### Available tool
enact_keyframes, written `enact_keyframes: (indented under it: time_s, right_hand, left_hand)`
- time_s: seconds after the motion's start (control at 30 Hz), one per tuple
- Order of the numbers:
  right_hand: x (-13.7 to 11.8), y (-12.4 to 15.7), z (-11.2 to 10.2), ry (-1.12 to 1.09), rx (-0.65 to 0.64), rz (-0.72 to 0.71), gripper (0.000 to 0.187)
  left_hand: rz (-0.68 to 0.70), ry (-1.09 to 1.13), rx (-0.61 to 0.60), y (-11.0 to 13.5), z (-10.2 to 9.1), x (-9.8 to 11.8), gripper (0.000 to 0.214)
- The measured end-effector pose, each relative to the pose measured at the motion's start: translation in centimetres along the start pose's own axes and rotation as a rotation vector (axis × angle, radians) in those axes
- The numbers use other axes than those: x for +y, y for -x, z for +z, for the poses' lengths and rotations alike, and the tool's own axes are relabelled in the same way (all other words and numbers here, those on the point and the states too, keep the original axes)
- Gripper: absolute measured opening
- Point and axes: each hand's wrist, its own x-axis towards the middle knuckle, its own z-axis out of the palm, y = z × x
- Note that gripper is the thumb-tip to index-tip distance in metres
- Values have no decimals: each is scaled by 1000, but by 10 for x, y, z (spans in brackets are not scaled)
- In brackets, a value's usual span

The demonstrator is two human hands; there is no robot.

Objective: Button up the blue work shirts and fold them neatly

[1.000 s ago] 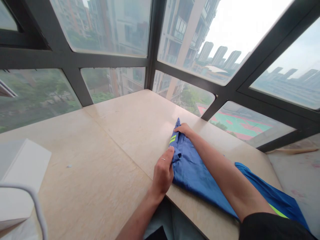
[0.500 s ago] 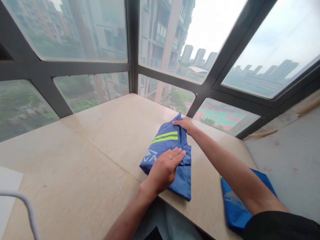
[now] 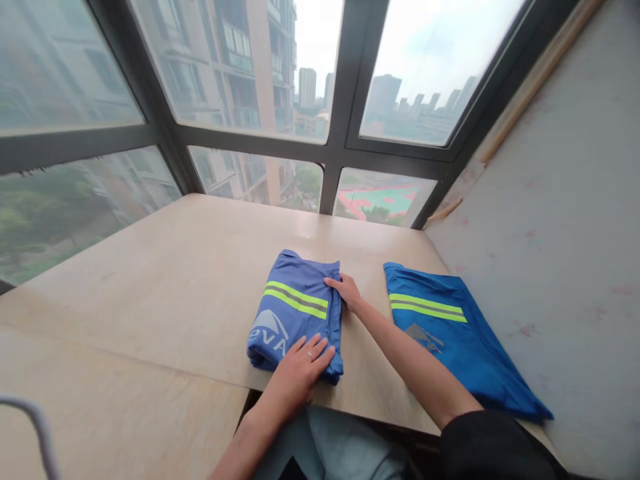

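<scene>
A folded lighter-blue garment (image 3: pixel 300 267) with a yellow-green and grey stripe and pale printed lettering lies flat near the front edge of the table. My left hand (image 3: pixel 300 367) rests on its lower right part, fingers spread over the cloth, a ring on one finger. At the garment's right edge, my right hand (image 3: pixel 345 290) pinches the fabric, thumb on top and the other fingers mostly hidden beneath or behind. To the right lies a second, deeper-blue garment (image 3: pixel 450 347) with a similar stripe and a grey print. My right forearm covers part of it.
The pale tabletop (image 3: pixel 150 267) reaches back to dark window frames (image 3: pixel 334 133). A stained white wall (image 3: pixel 550 233) stands on the right. A white cable (image 3: pixel 40 427) curves in at the lower left. My legs (image 3: pixel 340 440) are below the front edge.
The garment's right side has been folded in and now lies flatter and more compact. Both hands have shifted with it. My view has turned right, showing more of the second garment.
</scene>
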Motion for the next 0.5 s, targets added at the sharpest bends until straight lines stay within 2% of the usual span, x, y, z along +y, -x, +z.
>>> enact_keyframes:
  time_s: [0.1, 0.27, 0.4, 0.5]
  right_hand:
    - [9, -1, -3, -10, 27, -62, 40]
    - [17, -4, -4, 3, 56, -140, 44]
    - [16, -4, -2, 70, 76, -143, 36]
    - [11, -5, -3, 117, 52, -87, 33]
  left_hand:
    - [13, 5, 3, 3, 11, -9, 80]
    - [4, 89, 35, 7, 12, -11, 75]
    - [-1, 100, 67, 8, 13, -8, 67]
    - [6, 108, 70, 8, 14, -4, 55]
